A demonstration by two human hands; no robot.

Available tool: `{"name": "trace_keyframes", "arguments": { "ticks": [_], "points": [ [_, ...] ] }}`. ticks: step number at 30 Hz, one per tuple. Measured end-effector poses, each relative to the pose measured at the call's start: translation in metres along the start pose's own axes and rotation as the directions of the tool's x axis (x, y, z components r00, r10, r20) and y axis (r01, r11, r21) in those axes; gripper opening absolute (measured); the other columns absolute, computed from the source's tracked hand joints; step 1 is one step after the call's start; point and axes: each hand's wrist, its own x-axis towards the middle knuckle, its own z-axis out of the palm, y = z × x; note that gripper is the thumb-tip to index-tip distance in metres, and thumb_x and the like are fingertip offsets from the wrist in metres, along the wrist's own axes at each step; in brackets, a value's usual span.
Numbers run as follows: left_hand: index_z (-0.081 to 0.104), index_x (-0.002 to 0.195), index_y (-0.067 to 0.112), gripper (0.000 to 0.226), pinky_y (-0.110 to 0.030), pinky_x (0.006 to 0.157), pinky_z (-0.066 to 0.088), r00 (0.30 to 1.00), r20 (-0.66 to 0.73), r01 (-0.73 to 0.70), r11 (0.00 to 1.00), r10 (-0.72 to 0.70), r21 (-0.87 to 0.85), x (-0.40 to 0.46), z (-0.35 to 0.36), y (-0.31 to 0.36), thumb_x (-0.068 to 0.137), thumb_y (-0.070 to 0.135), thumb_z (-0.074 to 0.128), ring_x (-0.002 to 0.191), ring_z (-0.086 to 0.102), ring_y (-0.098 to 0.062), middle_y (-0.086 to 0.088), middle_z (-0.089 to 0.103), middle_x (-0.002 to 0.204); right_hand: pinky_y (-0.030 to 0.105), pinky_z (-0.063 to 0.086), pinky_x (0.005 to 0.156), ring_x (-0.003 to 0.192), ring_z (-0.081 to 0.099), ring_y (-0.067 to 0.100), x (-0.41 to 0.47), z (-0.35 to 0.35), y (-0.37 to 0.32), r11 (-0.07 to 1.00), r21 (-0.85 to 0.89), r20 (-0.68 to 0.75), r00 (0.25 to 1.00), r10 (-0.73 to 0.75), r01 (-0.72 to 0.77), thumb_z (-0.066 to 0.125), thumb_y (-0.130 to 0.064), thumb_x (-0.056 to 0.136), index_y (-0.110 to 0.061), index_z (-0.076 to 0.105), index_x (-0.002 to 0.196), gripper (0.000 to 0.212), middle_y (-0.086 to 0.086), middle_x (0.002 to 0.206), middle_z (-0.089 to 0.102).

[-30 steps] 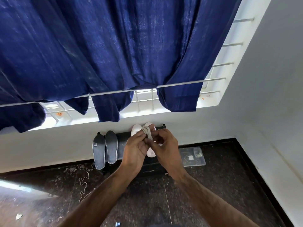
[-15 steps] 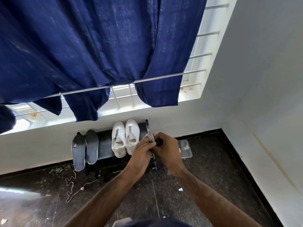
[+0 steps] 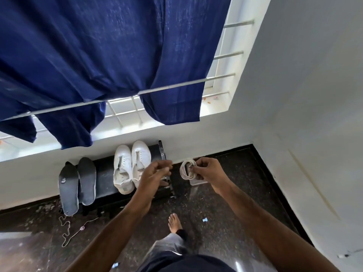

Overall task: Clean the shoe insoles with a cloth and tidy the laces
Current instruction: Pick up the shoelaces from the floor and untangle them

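The right hand pinches a coiled white shoelace between thumb and fingers, holding the bundle in the air just above a clear plastic container on the floor. The left hand hangs apart from the coil, fingers loosely curled and holding nothing that can be made out; motion blur at the fingertips makes this less than certain.

A pair of white shoes sits side by side, toes toward the wall, on a low black bench. Both shoes appear unlaced, their tongues exposed. Two dark grey insoles lie at the left end of the bench, side by side and touching, the nearer ends overhanging the bench edge. A second, loose lace trails in curls on the dark speckled floor below the insoles.

A bare foot and a grey trouser leg stand on the floor between the forearms. A dark blue curtain hangs over a window fitted with a white grille. The white wall meets the floor at right.
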Motion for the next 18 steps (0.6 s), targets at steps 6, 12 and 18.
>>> {"name": "trace_keyframes", "arguments": {
  "ticks": [6, 12, 18],
  "points": [
    [0.058, 0.128, 0.024, 0.040, -0.041, 0.087, 0.060, 0.938, 0.292, 0.195, 0.981, -0.187, 0.001, 0.079, 0.038, -0.008, 0.094, 0.044, 0.062, 0.108, 0.070, -0.023, -0.003, 0.069, 0.123, 0.020, 0.048, 0.050, 0.053, 0.060, 0.012, 0.045, -0.016, -0.003, 0.995, 0.050, 0.091, 0.992, 0.086, -0.091, 0.080, -0.009, 0.086, -0.006, 0.068, 0.082, 0.014, 0.003, 0.063, 0.067],
    [0.064, 0.101, 0.027, 0.020, -0.033, 0.060, 0.062, 0.970, 0.205, 0.106, 0.988, -0.128, 0.115, 0.142, 0.061, -0.028, 0.091, 0.011, 0.071, 0.083, 0.074, -0.018, -0.007, 0.071, 0.100, 0.012, 0.041, 0.044, 0.045, 0.055, -0.002, 0.094, -0.028, 0.001, 0.990, 0.009, 0.090, 0.987, 0.137, -0.138, 0.067, -0.004, 0.096, -0.006, 0.063, 0.086, 0.011, 0.001, 0.065, 0.062],
    [0.064, 0.105, 0.017, 0.017, -0.030, 0.054, 0.059, 0.978, 0.122, 0.159, 0.982, -0.171, 0.107, 0.181, 0.087, -0.057, 0.092, 0.009, 0.070, 0.075, 0.072, -0.013, -0.004, 0.070, 0.091, 0.023, 0.057, 0.062, 0.068, 0.067, 0.012, 0.138, -0.044, 0.033, 0.942, 0.191, 0.152, 0.957, 0.249, -0.275, 0.068, -0.005, 0.095, -0.005, 0.065, 0.100, 0.006, 0.011, 0.086, 0.068]
  ]
}}
